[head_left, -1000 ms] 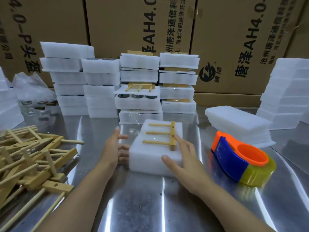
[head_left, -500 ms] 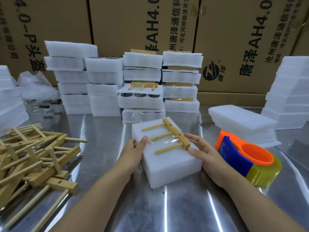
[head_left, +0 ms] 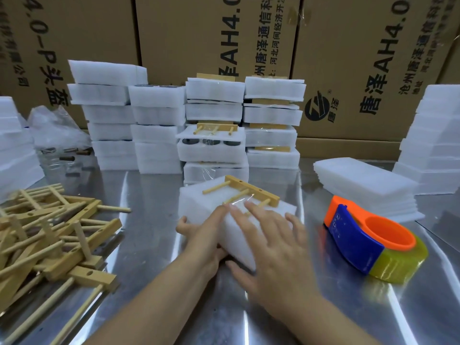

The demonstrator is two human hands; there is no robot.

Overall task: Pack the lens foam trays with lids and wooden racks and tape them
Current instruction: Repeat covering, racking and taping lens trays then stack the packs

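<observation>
A white foam tray pack (head_left: 196, 202) sits on the metal table (head_left: 224, 314), turned at an angle, with a wooden rack (head_left: 251, 192) on its lid under a strip of clear tape. My left hand (head_left: 206, 237) grips the pack's near left side, fingers over the top edge. My right hand (head_left: 271, 245) lies spread flat on the lid's near end, fingers straight, thumb against the near face. An orange and blue tape dispenser (head_left: 368, 242) stands to the right of the pack, untouched.
Loose wooden racks (head_left: 49, 232) are piled at the left. Stacks of foam trays (head_left: 214, 153) stand behind the pack, more foam (head_left: 433, 135) at far right, thin foam lids (head_left: 366, 180) at right. Cardboard boxes (head_left: 199, 33) wall the back. A plastic bag (head_left: 57, 130) lies at left.
The pack has been turned further clockwise. My left hand went from its side to gripping its near left corner; my right hand moved from the right side onto the lid.
</observation>
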